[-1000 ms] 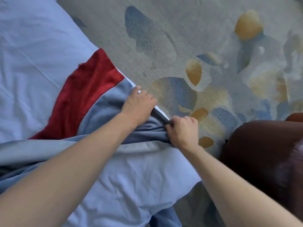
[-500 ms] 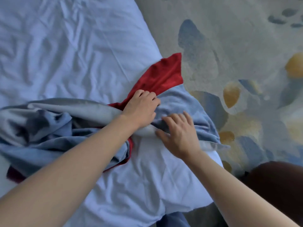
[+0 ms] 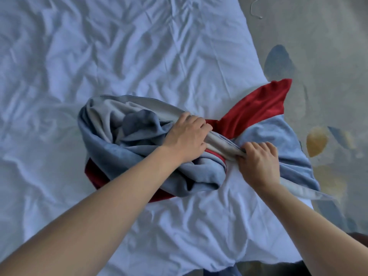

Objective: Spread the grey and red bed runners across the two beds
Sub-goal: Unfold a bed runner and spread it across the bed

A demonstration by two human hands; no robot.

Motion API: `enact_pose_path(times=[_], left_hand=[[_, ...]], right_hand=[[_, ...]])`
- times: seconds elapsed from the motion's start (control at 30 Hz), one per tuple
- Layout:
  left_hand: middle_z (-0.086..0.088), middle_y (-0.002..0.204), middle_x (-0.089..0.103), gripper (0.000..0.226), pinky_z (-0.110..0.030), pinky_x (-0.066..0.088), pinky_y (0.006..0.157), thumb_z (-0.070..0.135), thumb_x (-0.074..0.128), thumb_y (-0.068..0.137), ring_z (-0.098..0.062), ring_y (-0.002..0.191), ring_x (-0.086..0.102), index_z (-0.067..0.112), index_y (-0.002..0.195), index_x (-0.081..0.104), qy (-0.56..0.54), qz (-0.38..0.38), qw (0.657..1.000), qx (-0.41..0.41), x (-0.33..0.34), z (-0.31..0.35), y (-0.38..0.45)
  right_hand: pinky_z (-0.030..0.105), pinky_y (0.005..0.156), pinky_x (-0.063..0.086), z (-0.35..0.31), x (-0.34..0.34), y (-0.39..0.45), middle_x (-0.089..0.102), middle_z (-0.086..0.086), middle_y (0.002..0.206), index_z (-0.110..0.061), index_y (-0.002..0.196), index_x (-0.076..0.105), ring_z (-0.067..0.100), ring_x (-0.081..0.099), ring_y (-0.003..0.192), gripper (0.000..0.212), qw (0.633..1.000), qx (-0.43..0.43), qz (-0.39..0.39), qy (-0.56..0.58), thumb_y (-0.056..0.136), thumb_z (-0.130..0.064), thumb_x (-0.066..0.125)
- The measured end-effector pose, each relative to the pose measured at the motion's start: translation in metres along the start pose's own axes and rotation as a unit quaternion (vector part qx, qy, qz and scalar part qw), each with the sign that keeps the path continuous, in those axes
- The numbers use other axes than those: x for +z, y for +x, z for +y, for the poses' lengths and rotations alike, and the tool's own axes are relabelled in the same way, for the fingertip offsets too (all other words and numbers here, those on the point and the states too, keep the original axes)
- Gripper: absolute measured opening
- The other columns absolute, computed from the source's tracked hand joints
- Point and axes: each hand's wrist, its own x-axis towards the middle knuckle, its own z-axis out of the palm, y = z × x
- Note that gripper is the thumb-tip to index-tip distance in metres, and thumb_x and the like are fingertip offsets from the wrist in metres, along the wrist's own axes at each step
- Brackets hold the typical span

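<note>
Grey-and-red bed runner (image 3: 139,144) lies bunched on the rumpled white bed (image 3: 119,56).

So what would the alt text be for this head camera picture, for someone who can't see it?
Seen from above, a person's left hand and right hand grip a bunched grey and red bed runner lying on a wrinkled white sheet. One end of it hangs over the bed's edge towards a patterned carpet.
</note>
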Motion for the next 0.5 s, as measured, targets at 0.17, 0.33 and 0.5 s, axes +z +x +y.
enact_pose_path(times=[0.17, 0.33, 0.5], left_hand=[[0.001, 0.123, 0.055, 0.041, -0.038, 0.023, 0.114, 0.036, 0.048, 0.085, -0.022, 0.117, 0.049, 0.021, 0.123, 0.055, 0.002, 0.018, 1.000, 0.015, -0.004, -0.022, -0.027], [-0.001, 0.121, 0.055, 0.037, -0.035, 0.022, 0.112, 0.035, 0.046, 0.088, -0.023, 0.114, 0.048, 0.020, 0.120, 0.057, -0.005, 0.015, 0.999, 0.036, -0.003, -0.035, -0.049], [0.001, 0.121, 0.055, 0.036, -0.035, 0.032, 0.104, 0.041, 0.047, 0.091, -0.020, 0.114, 0.049, 0.022, 0.121, 0.056, -0.036, 0.014, 0.997, 0.067, 0.000, -0.031, -0.067]], right_hand=[[0.049, 0.091, 0.043, -0.049, -0.002, -0.005, 0.063, 0.013, 0.084, -0.008, 0.099, 0.066, 0.039, 0.057, 0.082, 0.020, 0.997, 0.001, 0.077, 0.017, 0.079, -0.006, 0.061], [0.047, 0.093, 0.044, -0.079, -0.009, -0.026, 0.067, 0.009, 0.095, -0.008, 0.104, 0.069, 0.035, 0.059, 0.085, 0.033, 0.987, -0.018, 0.151, 0.044, 0.074, 0.000, 0.059], [0.044, 0.095, 0.044, -0.101, -0.013, -0.054, 0.068, 0.003, 0.101, -0.013, 0.106, 0.071, 0.029, 0.061, 0.091, 0.033, 0.985, -0.043, 0.160, 0.038, 0.078, -0.004, 0.057]])
